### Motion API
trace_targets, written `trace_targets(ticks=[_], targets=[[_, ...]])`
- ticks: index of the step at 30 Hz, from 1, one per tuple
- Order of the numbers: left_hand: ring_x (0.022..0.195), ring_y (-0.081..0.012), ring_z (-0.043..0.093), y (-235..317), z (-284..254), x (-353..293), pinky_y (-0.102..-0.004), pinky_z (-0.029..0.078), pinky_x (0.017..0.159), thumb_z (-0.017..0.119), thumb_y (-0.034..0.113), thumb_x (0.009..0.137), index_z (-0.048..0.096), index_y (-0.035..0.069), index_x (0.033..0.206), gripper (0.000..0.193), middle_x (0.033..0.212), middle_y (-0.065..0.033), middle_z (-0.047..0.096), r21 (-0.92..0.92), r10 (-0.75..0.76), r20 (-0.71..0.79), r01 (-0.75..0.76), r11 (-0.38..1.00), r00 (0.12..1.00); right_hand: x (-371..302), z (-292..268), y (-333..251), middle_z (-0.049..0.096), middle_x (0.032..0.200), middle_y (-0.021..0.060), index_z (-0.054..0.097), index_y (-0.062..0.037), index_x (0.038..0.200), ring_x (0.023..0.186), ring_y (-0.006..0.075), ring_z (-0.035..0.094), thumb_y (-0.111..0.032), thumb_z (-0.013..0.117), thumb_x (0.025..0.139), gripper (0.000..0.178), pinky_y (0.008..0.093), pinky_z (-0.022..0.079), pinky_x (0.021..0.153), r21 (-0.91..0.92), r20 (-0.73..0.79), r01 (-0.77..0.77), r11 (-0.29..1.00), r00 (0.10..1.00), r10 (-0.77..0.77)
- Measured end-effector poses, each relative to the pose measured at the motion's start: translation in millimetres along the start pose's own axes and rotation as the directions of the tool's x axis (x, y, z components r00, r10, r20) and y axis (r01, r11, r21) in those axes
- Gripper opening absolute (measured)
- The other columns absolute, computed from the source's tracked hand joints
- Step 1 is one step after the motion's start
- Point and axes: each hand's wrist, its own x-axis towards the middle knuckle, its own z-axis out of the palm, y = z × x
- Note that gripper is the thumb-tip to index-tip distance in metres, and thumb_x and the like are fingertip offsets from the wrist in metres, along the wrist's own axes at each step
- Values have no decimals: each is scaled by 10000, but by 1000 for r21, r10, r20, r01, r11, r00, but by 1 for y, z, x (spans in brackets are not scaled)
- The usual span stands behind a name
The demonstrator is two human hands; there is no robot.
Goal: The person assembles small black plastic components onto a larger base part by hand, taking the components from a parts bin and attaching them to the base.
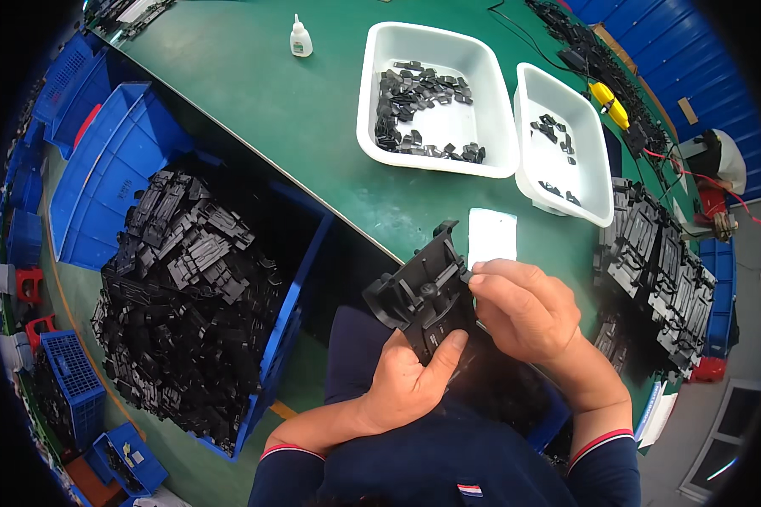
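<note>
My left hand [410, 380] grips a black moulded plastic part [427, 291] by its lower end, thumb lying across its face. The part is held tilted above my lap, just off the table's near edge. It has a curved cup-like side on the left and a raised tab at its top. My right hand [524, 308] is closed in a pinch against the part's right edge. Whatever sits between those fingertips is too small and hidden to name. A white sheet [492, 234] lies on the table just beyond my right hand.
On the green table [330, 118] stand a white tub [507, 139] and a second white tub [596, 160], both with small black pieces. A glue bottle [301, 40] stands farther left. A blue crate [283, 325] heaped with black parts is at left; stacked black parts [655, 270] at right.
</note>
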Motion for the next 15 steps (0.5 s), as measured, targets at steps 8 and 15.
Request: trace_targets(ticks=[8, 15], targets=[[605, -135, 520, 1, 0, 0, -280, 407, 545, 574, 57, 932, 605, -14, 969, 86, 681, -35, 578, 18, 4, 9, -4, 1000, 1000, 0, 0, -4, 654, 903, 93, 632, -42, 967, 713, 210, 656, 87, 692, 635, 361, 281, 540, 586, -46, 7, 2, 999, 1000, -2], [558, -139, 515, 2, -1, 0, -291, 400, 515, 577, 54, 929, 610, -20, 959, 86, 636, -45, 570, 49, 36, 7, -36, 998, 999, 3, -3, -2, 630, 893, 147, 611, 21, 997, 676, 237, 646, 93, 673, 651, 359, 296, 539, 523, -18, 56, 72, 997, 996, -71]])
